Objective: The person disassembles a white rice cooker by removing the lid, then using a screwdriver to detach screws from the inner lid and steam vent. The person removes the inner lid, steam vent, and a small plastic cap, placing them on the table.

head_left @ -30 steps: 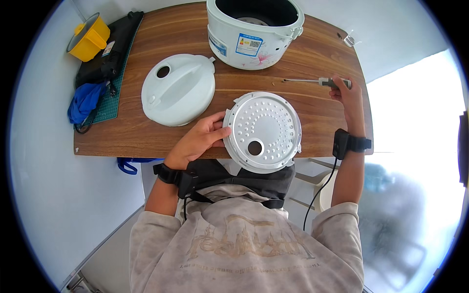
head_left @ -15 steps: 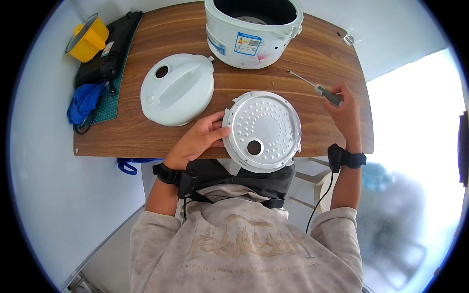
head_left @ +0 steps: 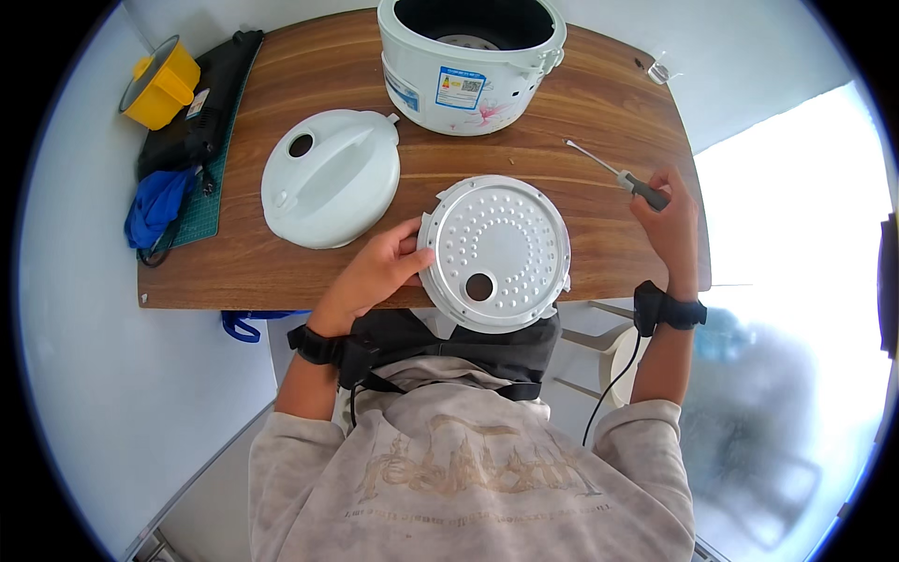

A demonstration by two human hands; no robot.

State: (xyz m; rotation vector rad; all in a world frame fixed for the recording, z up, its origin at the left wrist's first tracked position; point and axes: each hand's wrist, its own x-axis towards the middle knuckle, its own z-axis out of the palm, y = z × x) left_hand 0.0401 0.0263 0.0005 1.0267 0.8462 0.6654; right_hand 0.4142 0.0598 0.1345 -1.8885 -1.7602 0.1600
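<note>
My left hand point(head_left: 389, 262) grips the left rim of a round silver inner lid point(head_left: 501, 239), thumb on top and fingers beneath. Raised dimples cover its face, with one round hole at the lower left, and it overhangs the table's front edge. In my right hand point(head_left: 670, 215) is a screwdriver point(head_left: 641, 190) with a grey handle, its shaft pointing up and left over the tabletop. The pale green outer lid point(head_left: 332, 178) of a rice cooker lies to the left, handle ridge up. Beyond stands the rice cooker body point(head_left: 468, 70), its top uncovered and its inside dark.
At the left, a yellow container point(head_left: 164, 86) sits on a black case point(head_left: 178, 140). Near it are a blue cloth point(head_left: 159, 206) and a green cutting mat point(head_left: 201, 215). A small clear dish point(head_left: 661, 70) stands at the wooden table's point(head_left: 627, 267) far right corner.
My right hand and the screwdriver have shifted slightly right and down, away from the inner lid. The view has moved a little, while my left hand keeps its hold on the inner lid.
</note>
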